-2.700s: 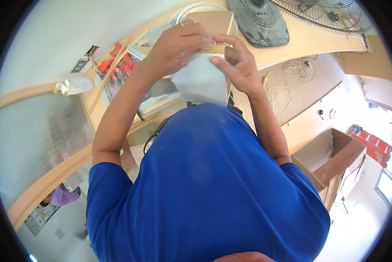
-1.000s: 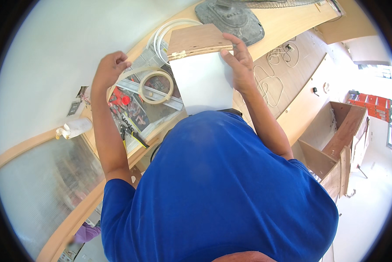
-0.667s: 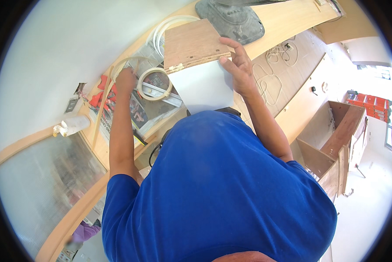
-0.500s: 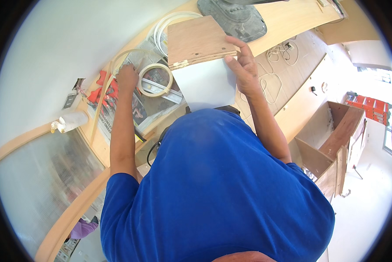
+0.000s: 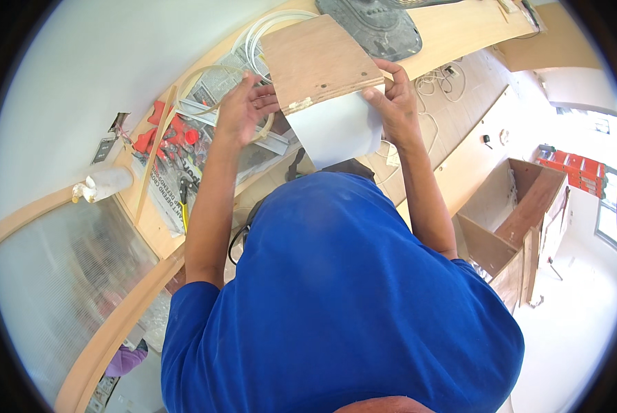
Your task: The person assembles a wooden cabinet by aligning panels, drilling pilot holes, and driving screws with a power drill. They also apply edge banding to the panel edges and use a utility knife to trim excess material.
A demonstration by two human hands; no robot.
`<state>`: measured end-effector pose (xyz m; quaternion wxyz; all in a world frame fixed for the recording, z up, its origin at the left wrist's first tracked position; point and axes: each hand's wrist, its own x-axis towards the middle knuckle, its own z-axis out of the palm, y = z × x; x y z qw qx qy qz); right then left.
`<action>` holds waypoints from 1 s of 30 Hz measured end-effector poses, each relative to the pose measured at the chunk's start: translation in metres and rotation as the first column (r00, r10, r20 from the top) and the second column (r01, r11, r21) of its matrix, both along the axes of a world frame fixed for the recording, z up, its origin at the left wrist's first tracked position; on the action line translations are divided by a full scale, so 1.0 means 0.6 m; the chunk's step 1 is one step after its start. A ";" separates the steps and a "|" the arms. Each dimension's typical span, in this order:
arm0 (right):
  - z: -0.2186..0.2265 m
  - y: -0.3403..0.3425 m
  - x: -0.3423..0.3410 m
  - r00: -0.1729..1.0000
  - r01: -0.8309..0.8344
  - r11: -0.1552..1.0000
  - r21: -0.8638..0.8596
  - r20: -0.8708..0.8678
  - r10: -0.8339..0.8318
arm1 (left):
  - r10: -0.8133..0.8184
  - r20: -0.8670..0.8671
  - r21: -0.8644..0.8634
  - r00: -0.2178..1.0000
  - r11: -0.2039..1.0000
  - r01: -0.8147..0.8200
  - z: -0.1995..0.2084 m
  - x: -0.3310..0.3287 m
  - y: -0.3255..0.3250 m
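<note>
The right hand (image 5: 396,103) pinches the board (image 5: 322,58) by its right edge, before the shirt (image 5: 343,275); the left hand (image 5: 243,113) is spread at the opposite edge (contact unclear). That lopsided support could let the board twist and slip.

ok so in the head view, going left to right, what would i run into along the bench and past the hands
white bottle → red items → left hand → wooden piece → right hand → open wooden cabinet
</note>
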<state>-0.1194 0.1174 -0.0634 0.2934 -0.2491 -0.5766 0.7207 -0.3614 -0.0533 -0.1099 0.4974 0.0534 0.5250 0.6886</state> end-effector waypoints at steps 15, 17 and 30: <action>0.051 -0.076 0.071 0.997 0.050 0.996 0.072 -0.060 -0.046 | -0.176 0.307 0.412 0.935 0.910 0.036 0.128 0.131 0.038; 0.080 -0.069 0.097 0.999 0.025 0.994 0.106 -0.043 -0.021 | -0.195 0.309 0.434 0.931 0.900 0.045 0.152 0.154 0.042; 0.095 0.003 0.309 0.961 0.220 0.954 0.204 0.125 -0.248 | -0.433 0.423 0.358 0.796 0.887 0.292 0.131 0.346 0.185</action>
